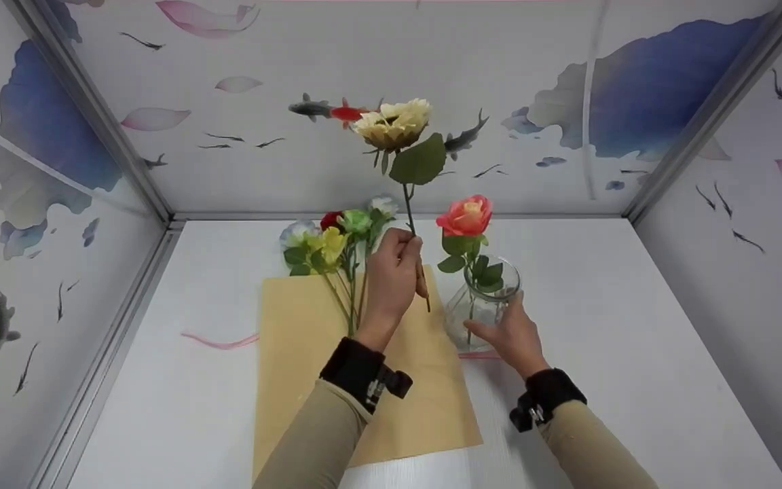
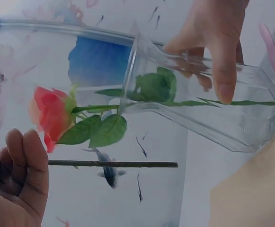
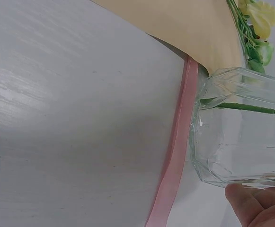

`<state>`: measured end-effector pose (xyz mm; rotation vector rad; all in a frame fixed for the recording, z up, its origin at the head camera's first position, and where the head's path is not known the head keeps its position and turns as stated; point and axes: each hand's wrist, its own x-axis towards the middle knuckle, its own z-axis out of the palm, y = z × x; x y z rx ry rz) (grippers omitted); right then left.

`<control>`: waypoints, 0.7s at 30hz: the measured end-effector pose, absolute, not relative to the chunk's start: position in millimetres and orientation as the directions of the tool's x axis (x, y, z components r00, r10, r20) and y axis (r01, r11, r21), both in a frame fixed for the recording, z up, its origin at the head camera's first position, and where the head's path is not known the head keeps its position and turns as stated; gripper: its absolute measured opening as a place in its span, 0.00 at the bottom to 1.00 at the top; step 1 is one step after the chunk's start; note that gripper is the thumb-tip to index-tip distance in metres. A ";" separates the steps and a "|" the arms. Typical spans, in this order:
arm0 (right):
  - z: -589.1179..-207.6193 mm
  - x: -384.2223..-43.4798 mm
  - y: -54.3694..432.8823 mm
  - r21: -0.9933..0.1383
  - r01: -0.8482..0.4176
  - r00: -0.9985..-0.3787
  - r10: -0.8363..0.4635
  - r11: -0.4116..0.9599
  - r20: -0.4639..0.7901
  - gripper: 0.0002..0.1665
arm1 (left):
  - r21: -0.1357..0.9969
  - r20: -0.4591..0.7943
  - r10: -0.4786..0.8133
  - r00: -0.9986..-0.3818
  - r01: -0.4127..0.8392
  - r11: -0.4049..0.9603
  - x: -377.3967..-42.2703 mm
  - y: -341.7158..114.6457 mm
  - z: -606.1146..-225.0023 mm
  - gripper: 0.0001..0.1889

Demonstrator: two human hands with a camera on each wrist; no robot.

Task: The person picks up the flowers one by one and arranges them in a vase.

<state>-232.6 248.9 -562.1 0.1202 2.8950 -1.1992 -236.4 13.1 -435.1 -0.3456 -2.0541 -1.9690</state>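
My left hand (image 1: 392,282) pinches the thin dark stem of a cream artificial flower (image 1: 392,125) and holds it upright above the brown paper. The stem's bare lower end (image 2: 128,164) sticks out below the fingers, beside the vase in the left wrist view. With thumb and fingers spread around it, my right hand (image 1: 516,336) grips a clear faceted glass vase (image 1: 457,318). A coral-pink rose (image 1: 466,216) stands in this vase, its bloom above the rim and its green stem (image 3: 246,107) visible through the glass.
Several artificial flowers, among them a yellow one (image 1: 330,246) and a green one (image 1: 356,221), lie on brown paper (image 1: 425,407) at the left. A pink ribbon (image 3: 177,146) passes beneath the paper and beside the vase base. Printed panels (image 1: 364,41) enclose the white table (image 1: 635,380).
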 end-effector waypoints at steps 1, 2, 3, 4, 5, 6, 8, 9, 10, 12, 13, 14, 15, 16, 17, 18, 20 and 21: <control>-562.1 -232.6 249.1 -0.707 0.075 -0.997 0.068 0.703 -0.038 0.70 | 0.931 0.363 -0.009 -0.932 0.363 0.033 -235.1 14.9 -432.4 0.07; -562.1 -232.9 249.2 -0.708 0.076 -0.997 0.067 0.702 -0.041 0.70 | 0.930 0.367 0.000 -0.930 0.367 0.018 -233.7 16.5 -429.6 0.07; -561.8 -232.9 249.1 -0.709 0.079 -0.997 0.068 0.701 -0.045 0.70 | 0.930 0.369 0.008 -0.929 0.369 0.002 -232.3 18.1 -426.9 0.07; -561.7 -232.9 249.2 -0.709 0.083 -0.996 0.068 0.700 -0.050 0.70 | 0.928 0.373 0.017 -0.928 0.372 -0.013 -230.9 19.7 -424.4 0.07; -561.4 -232.9 249.2 -0.709 0.088 -0.996 0.069 0.699 -0.055 0.71 | 0.926 0.376 0.027 -0.926 0.376 -0.025 -229.5 21.3 -421.9 0.07; -561.2 -232.9 249.3 -0.710 0.091 -0.996 0.070 0.699 -0.060 0.71 | 0.925 0.379 0.037 -0.925 0.378 -0.036 -228.2 22.9 -419.7 0.08; -560.9 -232.9 249.6 -0.712 0.097 -0.995 0.071 0.696 -0.066 0.71 | 0.923 0.383 0.059 -0.922 0.380 -0.059 -226.1 26.6 -415.6 0.08; -560.7 -232.9 249.7 -0.711 0.099 -0.995 0.072 0.696 -0.067 0.72 | 0.920 0.390 0.068 -0.918 0.386 -0.066 -225.1 28.3 -413.7 0.08; -560.7 -233.0 250.0 -0.713 0.099 -0.995 0.072 0.695 -0.069 0.72 | 0.919 0.393 0.079 -0.916 0.388 -0.073 -224.0 29.7 -411.4 0.08; -560.6 -233.2 250.4 -0.715 0.099 -0.995 0.072 0.692 -0.069 0.72 | 0.918 0.395 0.101 -0.913 0.388 -0.083 -216.8 31.0 -400.7 0.08; -560.8 -233.2 250.5 -0.715 0.101 -0.995 0.072 0.692 -0.070 0.73 | 0.917 0.397 0.111 -0.911 0.389 -0.087 -213.8 31.5 -396.0 0.08; -560.8 -233.1 250.7 -0.715 0.102 -0.995 0.072 0.692 -0.073 0.73 | 0.918 0.395 0.117 -0.911 0.387 -0.089 -210.6 32.2 -391.4 0.08; -561.1 -233.1 250.9 -0.715 0.100 -0.995 0.071 0.692 -0.070 0.74 | 0.917 0.397 0.124 -0.910 0.388 -0.090 -207.4 32.5 -386.7 0.08; -561.3 -233.0 251.0 -0.716 0.099 -0.995 0.070 0.691 -0.069 0.74 | 0.919 0.394 0.133 -0.910 0.385 -0.086 -204.3 32.8 -382.1 0.09; -561.5 -232.9 251.0 -0.716 0.096 -0.995 0.069 0.692 -0.067 0.74 | 0.919 0.393 0.135 -0.910 0.385 -0.083 -202.3 33.5 -378.7 0.09; -561.7 -232.6 251.1 -0.716 0.096 -0.995 0.068 0.691 -0.068 0.75 | 0.919 0.394 0.135 -0.909 0.386 -0.080 -203.1 34.8 -378.9 0.10; -561.6 -232.4 250.9 -0.722 0.097 -0.995 0.067 0.685 -0.070 0.75 | 0.918 0.396 0.132 -0.908 0.390 -0.070 -205.8 37.9 -380.7 0.11; -561.8 -232.3 250.9 -0.726 0.096 -0.995 0.065 0.681 -0.070 0.74 | 0.917 0.398 0.135 -0.908 0.393 -0.062 -208.8 39.5 -383.5 0.11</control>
